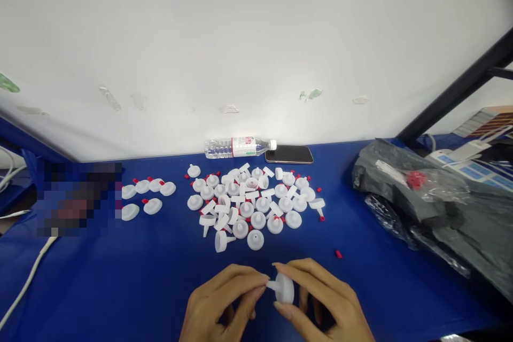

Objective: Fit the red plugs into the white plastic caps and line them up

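Low in the frame, my right hand [320,299] pinches a white round plastic cap [285,288] with a short stem sticking out to the left. My left hand [218,304] has its fingertips closed on that stem. Both hands hover just above the blue table [120,288]. Beyond them lies a pile of several white caps [250,200] with small red pieces mixed in. A single red piece [339,254] lies to the right of my hands.
A smaller group of white caps [146,195] sits at the left. A water bottle [238,147] lies by the white wall beside a phone [289,154]. Dark plastic bags [433,197] fill the right side. A white cable [28,278] runs at the left edge.
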Motion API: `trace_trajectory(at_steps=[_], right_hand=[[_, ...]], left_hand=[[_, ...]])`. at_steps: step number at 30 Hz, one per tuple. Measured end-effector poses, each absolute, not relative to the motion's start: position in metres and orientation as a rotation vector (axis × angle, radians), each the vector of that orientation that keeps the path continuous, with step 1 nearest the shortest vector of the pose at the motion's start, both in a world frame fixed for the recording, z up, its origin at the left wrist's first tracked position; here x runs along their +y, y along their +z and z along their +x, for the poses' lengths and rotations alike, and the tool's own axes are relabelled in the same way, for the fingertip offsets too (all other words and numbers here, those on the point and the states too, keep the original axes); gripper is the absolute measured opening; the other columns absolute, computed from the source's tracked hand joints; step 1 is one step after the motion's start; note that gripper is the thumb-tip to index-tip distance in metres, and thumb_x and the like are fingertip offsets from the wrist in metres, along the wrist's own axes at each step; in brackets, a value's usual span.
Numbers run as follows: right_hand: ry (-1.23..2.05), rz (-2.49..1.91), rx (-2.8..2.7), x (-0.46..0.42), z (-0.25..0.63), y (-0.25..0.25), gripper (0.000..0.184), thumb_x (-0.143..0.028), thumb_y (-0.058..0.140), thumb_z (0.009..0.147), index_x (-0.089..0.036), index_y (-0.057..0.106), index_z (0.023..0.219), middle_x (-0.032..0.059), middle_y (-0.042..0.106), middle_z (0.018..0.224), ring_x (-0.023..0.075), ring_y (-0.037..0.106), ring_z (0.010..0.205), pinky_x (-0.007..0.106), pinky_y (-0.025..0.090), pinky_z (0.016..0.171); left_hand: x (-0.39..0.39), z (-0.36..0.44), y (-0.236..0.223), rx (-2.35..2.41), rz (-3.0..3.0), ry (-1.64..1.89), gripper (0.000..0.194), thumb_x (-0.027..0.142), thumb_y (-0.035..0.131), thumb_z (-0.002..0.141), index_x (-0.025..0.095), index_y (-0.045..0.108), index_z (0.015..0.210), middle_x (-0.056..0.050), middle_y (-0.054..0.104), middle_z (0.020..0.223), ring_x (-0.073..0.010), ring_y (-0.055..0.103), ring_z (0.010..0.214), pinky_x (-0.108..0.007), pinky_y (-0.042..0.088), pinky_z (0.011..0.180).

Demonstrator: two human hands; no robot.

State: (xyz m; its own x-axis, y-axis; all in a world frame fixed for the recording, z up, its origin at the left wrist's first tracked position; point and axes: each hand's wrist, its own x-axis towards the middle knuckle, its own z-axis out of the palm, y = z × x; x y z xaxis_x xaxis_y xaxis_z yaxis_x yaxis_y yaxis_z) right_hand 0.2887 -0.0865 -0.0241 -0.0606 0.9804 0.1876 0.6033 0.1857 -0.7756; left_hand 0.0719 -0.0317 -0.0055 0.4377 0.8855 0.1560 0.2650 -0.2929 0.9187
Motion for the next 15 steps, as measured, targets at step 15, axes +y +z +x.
trace_trajectory(at_steps=[15], right_hand=[[0.773, -1.314, -1.729, -0.085, 0.297, -0.029, 0.049, -0.041, 0.079, 0.092, -0.046, 0.067, 0.139, -0.0030, 0.078, 0.108, 0.0101, 0.071, 0.059, 0.017, 0.060, 0.065]], left_hand=[[-0.035, 0.082, -0.001, 0.922, 1.465, 0.782, 0.021, 0.031, 0.069, 0.096, 0.042, 0.083, 0.106, -0.001, 0.078, 0.098, -0.0075, 0.070, 0.057, -0.016, 0.055, 0.054]])
